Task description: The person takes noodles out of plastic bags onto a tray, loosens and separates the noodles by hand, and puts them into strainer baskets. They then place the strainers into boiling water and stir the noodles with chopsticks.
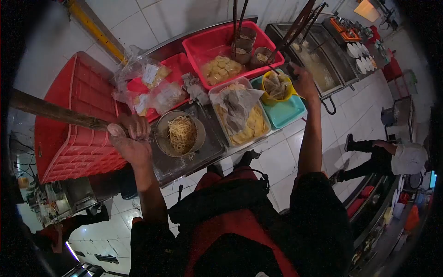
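My left hand (131, 138) is wrapped around the wooden handle (60, 111) of a long-handled strainer. Its round mesh basket (197, 138) rests on a dark metal tray and holds pale noodles (182, 134). My right hand (304, 83) is raised beside a yellow plastic container (277, 96) with a side handle. Its fingers look curled, but what they hold, if anything, cannot be made out. Inside the yellow container sit pale, greyish pieces (275, 85). Below it lies a turquoise tray (288, 115).
A clear tub (266, 134) holds yellowish dough-like pieces under plastic. Behind stands a red bin (194, 44) with several long-handled strainers. Bagged food (161, 94) and a red crate (87, 152) are at left. A water-filled cooker (318, 69) stands at right. Other people are at both sides.
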`<action>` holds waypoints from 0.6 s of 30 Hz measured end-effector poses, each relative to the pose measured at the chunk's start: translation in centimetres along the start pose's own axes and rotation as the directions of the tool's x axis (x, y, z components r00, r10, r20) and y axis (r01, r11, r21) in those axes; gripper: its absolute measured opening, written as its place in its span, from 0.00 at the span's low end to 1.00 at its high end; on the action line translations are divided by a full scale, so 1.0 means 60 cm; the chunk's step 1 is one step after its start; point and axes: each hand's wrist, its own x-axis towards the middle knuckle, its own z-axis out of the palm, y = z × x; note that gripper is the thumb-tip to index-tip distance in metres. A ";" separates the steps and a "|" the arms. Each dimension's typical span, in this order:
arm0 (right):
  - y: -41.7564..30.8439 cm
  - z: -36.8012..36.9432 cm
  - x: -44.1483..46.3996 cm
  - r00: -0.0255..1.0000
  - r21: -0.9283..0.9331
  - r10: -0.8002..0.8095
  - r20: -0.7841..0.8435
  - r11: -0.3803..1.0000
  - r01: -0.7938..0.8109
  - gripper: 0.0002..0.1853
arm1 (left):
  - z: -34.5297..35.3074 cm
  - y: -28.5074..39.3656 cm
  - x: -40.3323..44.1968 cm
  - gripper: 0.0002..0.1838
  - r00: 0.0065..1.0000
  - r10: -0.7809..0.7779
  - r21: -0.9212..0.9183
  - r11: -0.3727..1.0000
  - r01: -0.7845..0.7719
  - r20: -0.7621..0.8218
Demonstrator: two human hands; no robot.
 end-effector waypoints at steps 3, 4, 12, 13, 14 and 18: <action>-0.015 0.050 0.015 0.968 0.458 0.071 0.240 0.871 -0.177 0.27 | 0.000 0.010 0.005 0.25 0.995 -0.046 0.136 0.989 0.058 -0.090; -0.011 0.080 0.032 0.969 0.456 0.072 0.236 0.872 -0.176 0.27 | 0.003 0.011 0.005 0.25 0.995 -0.045 0.133 0.989 0.057 -0.087; -0.169 -0.212 0.120 0.474 0.592 0.445 -0.760 0.775 0.222 0.12 | 0.017 0.045 -0.005 0.22 0.877 0.092 0.317 0.946 0.071 -0.471; -0.174 -0.212 0.138 0.573 0.404 0.281 -0.770 0.909 0.098 0.17 | 0.012 0.051 -0.009 0.22 0.874 0.093 0.315 0.946 0.071 -0.476; -0.168 -0.209 0.170 0.672 0.167 0.125 -0.730 0.986 -0.002 0.23 | 0.004 0.056 -0.009 0.21 0.918 0.072 0.340 0.938 0.070 -0.389; 0.011 -0.027 0.272 0.948 0.124 0.273 -0.162 0.959 -0.254 0.31 | 0.051 0.046 0.005 0.20 0.926 0.053 0.392 0.914 0.106 -0.373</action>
